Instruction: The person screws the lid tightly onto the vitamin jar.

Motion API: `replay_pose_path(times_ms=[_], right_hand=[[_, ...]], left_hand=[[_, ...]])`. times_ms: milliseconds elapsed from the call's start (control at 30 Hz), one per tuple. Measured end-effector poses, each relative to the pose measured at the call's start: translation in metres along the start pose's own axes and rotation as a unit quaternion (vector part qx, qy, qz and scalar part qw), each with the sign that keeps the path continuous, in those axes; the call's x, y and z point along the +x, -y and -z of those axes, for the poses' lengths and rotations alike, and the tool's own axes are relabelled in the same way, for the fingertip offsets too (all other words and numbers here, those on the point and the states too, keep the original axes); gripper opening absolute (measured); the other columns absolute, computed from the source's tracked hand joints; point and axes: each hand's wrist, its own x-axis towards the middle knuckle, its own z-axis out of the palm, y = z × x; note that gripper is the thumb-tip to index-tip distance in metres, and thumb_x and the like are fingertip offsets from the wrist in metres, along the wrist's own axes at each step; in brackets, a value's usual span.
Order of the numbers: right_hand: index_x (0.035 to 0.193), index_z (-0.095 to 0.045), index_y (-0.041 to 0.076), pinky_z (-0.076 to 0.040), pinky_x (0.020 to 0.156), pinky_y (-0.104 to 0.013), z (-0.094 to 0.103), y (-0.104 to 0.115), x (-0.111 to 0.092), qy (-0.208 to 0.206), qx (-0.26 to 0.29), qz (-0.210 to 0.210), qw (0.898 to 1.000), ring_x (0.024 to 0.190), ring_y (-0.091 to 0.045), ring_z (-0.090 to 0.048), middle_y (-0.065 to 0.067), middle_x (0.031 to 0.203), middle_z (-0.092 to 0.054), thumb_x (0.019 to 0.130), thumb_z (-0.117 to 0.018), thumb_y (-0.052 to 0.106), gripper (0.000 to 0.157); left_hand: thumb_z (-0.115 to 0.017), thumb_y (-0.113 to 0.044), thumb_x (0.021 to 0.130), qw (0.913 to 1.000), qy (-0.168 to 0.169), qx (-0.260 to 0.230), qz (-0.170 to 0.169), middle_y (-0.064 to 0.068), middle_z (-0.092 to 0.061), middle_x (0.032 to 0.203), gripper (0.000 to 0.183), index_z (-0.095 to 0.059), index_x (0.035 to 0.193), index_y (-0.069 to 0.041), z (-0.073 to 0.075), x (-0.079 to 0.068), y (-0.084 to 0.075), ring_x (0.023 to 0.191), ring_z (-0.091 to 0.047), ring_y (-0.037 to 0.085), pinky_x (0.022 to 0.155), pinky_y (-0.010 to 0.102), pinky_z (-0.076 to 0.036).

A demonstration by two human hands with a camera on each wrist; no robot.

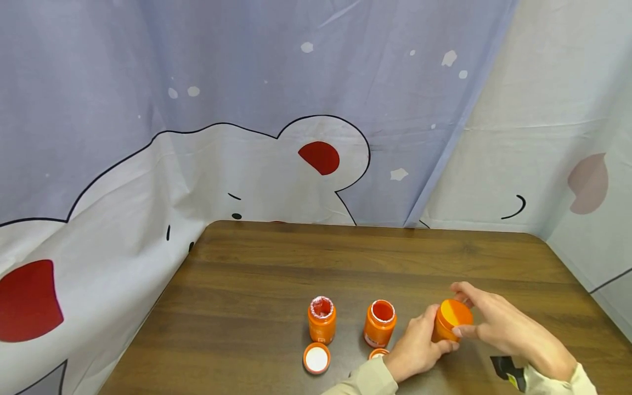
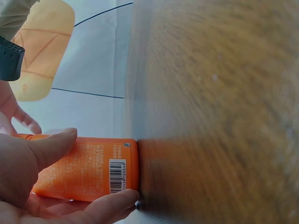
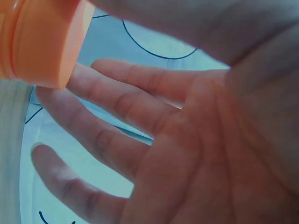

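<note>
Orange cylindrical plastic bottle (image 2: 91, 170), one, capped, stood upright on the brown wood-grain table (image 1: 257, 274), held by the left hand (image 1: 416, 346); the right hand (image 1: 508, 326) spread wide around its round orange cap (image 1: 456, 312). Leftward stood two uncapped orange bottles (image 1: 323, 330) (image 1: 379, 330), two white-lined caps (image 1: 316, 359) (image 1: 378, 353) before them. Bare tabletop reached the far edge; the right edge lay nearer than the left.

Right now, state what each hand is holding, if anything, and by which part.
The left hand grips the capped orange bottle around its body; the right hand is at its cap, but whether it grips there cannot be told.
</note>
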Motion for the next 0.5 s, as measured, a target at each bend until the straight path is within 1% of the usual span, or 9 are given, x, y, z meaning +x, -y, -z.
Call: replay_pose_path(times_ms=[133,200,300,367,500], right_hand=[[0.128,-0.039,0.007,-0.045,0.076,-0.05,-0.0008,0.0008,-0.0018,0.013,0.016,-0.015,1.0,0.094,-0.026,-0.056,-0.005,0.104,-0.058,0.065,-0.079,0.032,0.079],[0.132,-0.035,0.008,-0.044,0.078,-0.052,-0.001,0.0013,-0.003,0.013,0.021,-0.017,1.0,0.099,-0.03,-0.055,-0.011,0.111,-0.057,0.065,-0.08,0.028,0.083],[0.136,-0.032,0.01,-0.042,0.08,-0.055,-0.001,0.0019,-0.0048,0.005,0.018,-0.007,1.0,0.106,-0.034,-0.053,-0.016,0.121,-0.053,0.066,-0.078,0.016,0.084],[0.137,-0.031,0.01,-0.042,0.082,-0.055,-0.0009,0.0022,-0.0059,-0.003,0.014,0.004,1.0,0.108,-0.034,-0.052,-0.016,0.126,-0.05,0.066,-0.076,0.009,0.083],[0.137,-0.033,0.01,-0.043,0.082,-0.053,-0.0006,0.0021,-0.0071,-0.015,0.001,0.024,1.0,0.107,-0.032,-0.053,-0.013,0.126,-0.051,0.066,-0.071,-0.002,0.081]], left_hand=[[-0.072,-0.032,0.077,1.0,-0.001,0.006,-0.001,-0.01,-0.06,0.106,0.056,-0.043,0.124,-0.021,0.0001,-0.0006,0.0005,0.09,-0.055,-0.001,0.077,0.018,-0.045],[-0.072,-0.033,0.077,1.0,-0.002,0.009,-0.002,-0.009,-0.06,0.107,0.056,-0.043,0.124,-0.021,0.0001,-0.0007,0.0006,0.091,-0.055,0.0,0.077,0.018,-0.044],[-0.073,-0.031,0.077,1.0,-0.002,0.009,-0.001,-0.009,-0.06,0.107,0.056,-0.044,0.124,-0.02,0.0001,-0.0008,0.0002,0.091,-0.056,0.0,0.077,0.018,-0.044],[-0.074,-0.03,0.076,1.0,-0.002,0.008,0.0,-0.009,-0.06,0.107,0.057,-0.044,0.123,-0.02,0.0,-0.0006,0.0,0.09,-0.056,0.0,0.076,0.018,-0.044],[-0.075,-0.029,0.076,1.0,-0.006,0.003,-0.001,-0.01,-0.06,0.105,0.056,-0.044,0.122,-0.021,-0.0005,0.0,0.0003,0.089,-0.055,-0.001,0.075,0.017,-0.044]])
